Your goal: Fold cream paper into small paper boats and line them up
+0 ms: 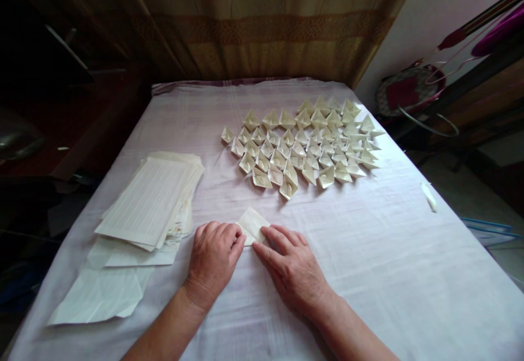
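At the near part of the bench (388,279), which is covered by a pale cloth, two bare forearms reach in. By the left edge, a creased loose sheet (98,293) lies flat, its upper part under other papers. Midway between the left and right edges, the right hand (292,268) rests with its fingertips on the right side of a small folded paper (252,222); whether its grip closes on the paper I cannot tell, as the thumb is hidden. The left hand (215,260) has a narrow grip, its fingers curled and the thumb against the forefinger, holding the paper's left corner. The paper lies on the cloth, one corner pointing to the far edge. Farther along the left edge sits an uneven paper stack (143,200), the top sheet ruled with lines. Close to the right edge lies a white scrap (429,197). Beyond the hands, many folded paper pieces (278,159) with pointed tips stand in close rows, reaching toward the far right corner. A gold-brown curtain (245,36) hangs behind the far edge.
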The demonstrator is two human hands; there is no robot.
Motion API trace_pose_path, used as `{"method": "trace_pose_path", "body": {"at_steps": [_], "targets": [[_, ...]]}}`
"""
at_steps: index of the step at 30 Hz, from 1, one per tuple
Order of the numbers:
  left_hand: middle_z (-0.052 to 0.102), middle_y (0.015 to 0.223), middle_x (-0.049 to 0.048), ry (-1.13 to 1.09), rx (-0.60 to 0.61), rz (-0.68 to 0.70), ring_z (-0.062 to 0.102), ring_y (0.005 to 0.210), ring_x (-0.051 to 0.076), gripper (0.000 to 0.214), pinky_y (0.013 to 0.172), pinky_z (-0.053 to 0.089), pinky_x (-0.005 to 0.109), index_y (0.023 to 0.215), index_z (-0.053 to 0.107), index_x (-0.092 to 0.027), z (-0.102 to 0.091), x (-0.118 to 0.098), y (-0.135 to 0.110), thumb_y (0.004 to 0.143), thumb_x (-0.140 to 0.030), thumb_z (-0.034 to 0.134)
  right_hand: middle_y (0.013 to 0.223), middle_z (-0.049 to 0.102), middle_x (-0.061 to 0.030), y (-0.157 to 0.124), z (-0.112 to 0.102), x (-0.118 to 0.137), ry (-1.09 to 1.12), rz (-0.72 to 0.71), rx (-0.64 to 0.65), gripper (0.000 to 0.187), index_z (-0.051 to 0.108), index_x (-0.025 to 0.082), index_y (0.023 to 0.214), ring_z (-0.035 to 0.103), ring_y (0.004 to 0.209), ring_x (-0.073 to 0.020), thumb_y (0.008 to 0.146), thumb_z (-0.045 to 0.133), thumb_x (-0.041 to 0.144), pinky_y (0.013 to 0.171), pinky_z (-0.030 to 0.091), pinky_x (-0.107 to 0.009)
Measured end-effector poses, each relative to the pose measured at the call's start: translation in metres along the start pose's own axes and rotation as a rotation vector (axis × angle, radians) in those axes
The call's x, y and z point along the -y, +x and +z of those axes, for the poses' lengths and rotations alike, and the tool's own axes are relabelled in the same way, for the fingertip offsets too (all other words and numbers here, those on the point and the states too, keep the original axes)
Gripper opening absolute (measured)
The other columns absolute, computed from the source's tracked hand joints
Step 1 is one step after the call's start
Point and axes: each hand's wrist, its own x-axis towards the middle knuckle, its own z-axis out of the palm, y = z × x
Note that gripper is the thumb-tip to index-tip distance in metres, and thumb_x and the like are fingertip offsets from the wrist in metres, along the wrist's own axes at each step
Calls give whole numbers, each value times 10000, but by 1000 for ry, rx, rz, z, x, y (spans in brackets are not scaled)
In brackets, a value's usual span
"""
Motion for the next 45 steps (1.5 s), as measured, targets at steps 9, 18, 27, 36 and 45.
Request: {"method": "trace_pose_path", "body": {"at_steps": [9, 18, 27, 36, 45], "targets": [[655, 719, -11, 11, -15, -7, 567, 737, 203, 145, 738, 346, 351, 759, 585, -221, 1, 0, 1, 900, -250, 604, 1236, 646, -75, 0, 2, 2, -17, 6, -15, 274, 678, 276, 1154, 527, 1149, -240, 935, 539, 187, 879, 413, -368], [654, 715, -13, 23, -15, -7, 572, 734, 199, 139, 738, 340, 348, 760, 581, -219, 1, 0, 1, 894, -243, 613, 1240, 650, -78, 0, 3, 1, -23, -17, -35, 287, 677, 264, 1161, 526, 1151, -243, 941, 514, 180, 877, 410, -368], [660, 718, -7, 33, -7, -17, 569, 728, 195, 155, 730, 345, 343, 752, 586, -220, 1, 0, 2, 903, -255, 596, 1238, 646, -65, 1, 3, 2, -12, 23, -5, 283, 685, 290, 1149, 534, 1145, -234, 917, 566, 179, 889, 422, -364], [650, 696, -21, 7, -38, -16, 568, 727, 200, 148, 729, 337, 349, 739, 590, -225, 1, 0, 1, 884, -225, 621, 1221, 648, -69, 1, 4, 2, -22, 8, -26, 273, 685, 283, 1139, 532, 1136, -240, 926, 549, 183, 878, 428, -369], [657, 701, -20, 7, -28, -22, 572, 737, 211, 147, 731, 330, 347, 744, 590, -225, -1, -1, 2, 881, -237, 642, 1259, 635, -76, -1, 4, -2, -54, -38, 11, 289, 681, 285, 1163, 535, 1149, -252, 916, 566, 193, 879, 435, -380]]}}
